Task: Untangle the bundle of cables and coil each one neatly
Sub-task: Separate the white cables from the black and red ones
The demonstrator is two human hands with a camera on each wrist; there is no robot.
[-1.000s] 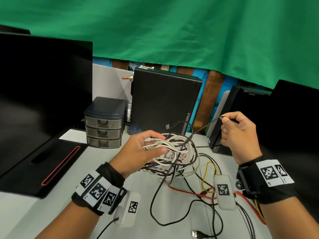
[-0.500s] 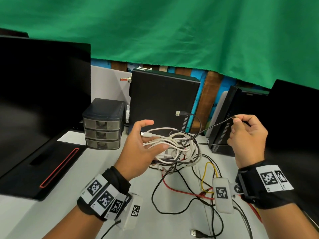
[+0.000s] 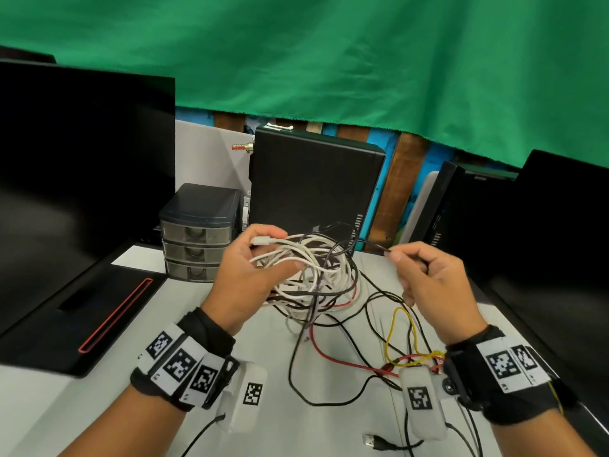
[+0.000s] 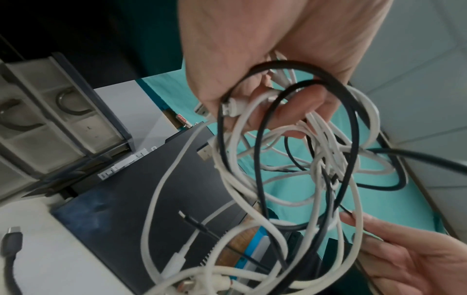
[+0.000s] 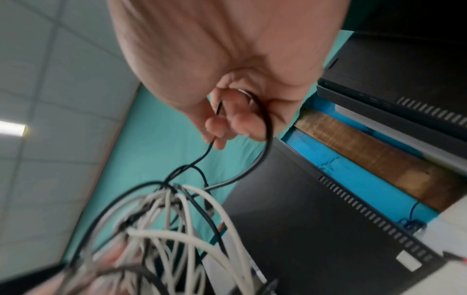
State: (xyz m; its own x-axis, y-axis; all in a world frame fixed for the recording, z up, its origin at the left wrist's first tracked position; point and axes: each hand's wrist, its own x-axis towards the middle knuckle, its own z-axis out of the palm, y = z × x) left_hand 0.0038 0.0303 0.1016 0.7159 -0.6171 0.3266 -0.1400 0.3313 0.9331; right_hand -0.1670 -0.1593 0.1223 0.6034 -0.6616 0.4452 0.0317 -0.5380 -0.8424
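**Two hands on a tangled cable bundle above the desk**

Nearest the person, a black USB plug [image 3: 370, 441] lay by the near edge of the white desk [image 3: 99, 400]. Just beyond it, loose black loops, a red wire [image 3: 333, 356] and a yellow wire [image 3: 393, 328] trailed across the desk surface toward the right wrist.

Above the middle of the desk, the left hand [image 3: 245, 278] held the cable bundle [image 3: 316, 275] lifted off the surface. Its fingers were curled closely round several white and black strands, with the thumb pressed over white loops; a white connector [image 3: 260, 240] stuck out near the fingertips. The left wrist view showed white and black loops hanging from that grip.

Just right of the bundle, the right hand [image 3: 431, 278] pinched a thin black cable [image 3: 372, 244] between thumb and forefinger, the remaining fingers curled in narrowly. The right wrist view showed this cable looping round the curled fingers and running down into the tangle. The cable stretched from the pinch leftward into the top of the bundle.

Farther back, toward the desk's far edge, stood a small grey drawer unit [image 3: 199, 232] and an upright black computer case [image 3: 313, 189]. A green cloth [image 3: 329, 61] hung behind.
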